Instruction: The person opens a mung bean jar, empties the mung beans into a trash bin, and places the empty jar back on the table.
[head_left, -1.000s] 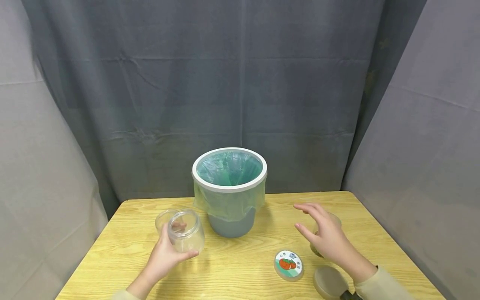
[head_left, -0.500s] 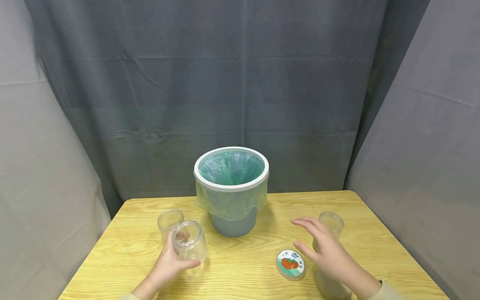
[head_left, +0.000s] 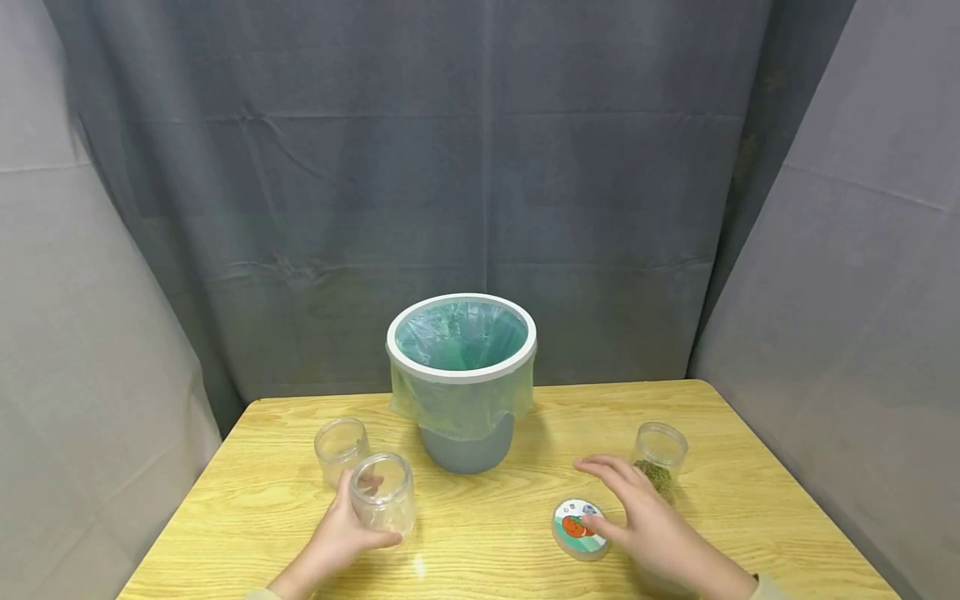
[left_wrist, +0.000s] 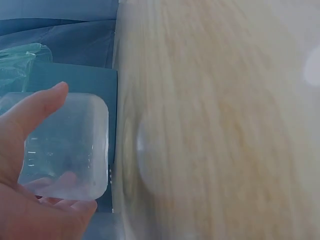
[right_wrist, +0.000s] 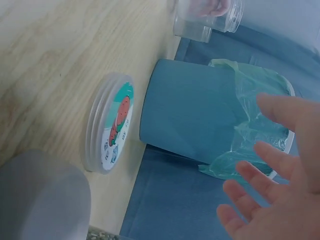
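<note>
My left hand [head_left: 337,529] grips a clear jar [head_left: 384,500] around its side, mouth upward; the left wrist view shows its base close over the tabletop [left_wrist: 210,125]. Just behind it stands a second clear jar [head_left: 341,442]. My right hand [head_left: 645,517] is empty, its fingers spread and relaxed, and its thumb overlaps a round lid [head_left: 573,527] printed with red fruit. In the right wrist view that lid lies flat, apart from the fingers. Beyond my right hand is a clear jar [head_left: 662,450] partly filled with small green bits.
A grey bin [head_left: 465,446] with a white rim and a green plastic liner stands at the table's back middle. A greyish rounded object [right_wrist: 45,200] is near the right wrist, mostly hidden by the arm in the head view. Grey curtains [head_left: 480,167] surround the table.
My left hand has lowered the jar and moved it slightly right. My right hand has moved down and left over the lid, uncovering the jar with green bits.
</note>
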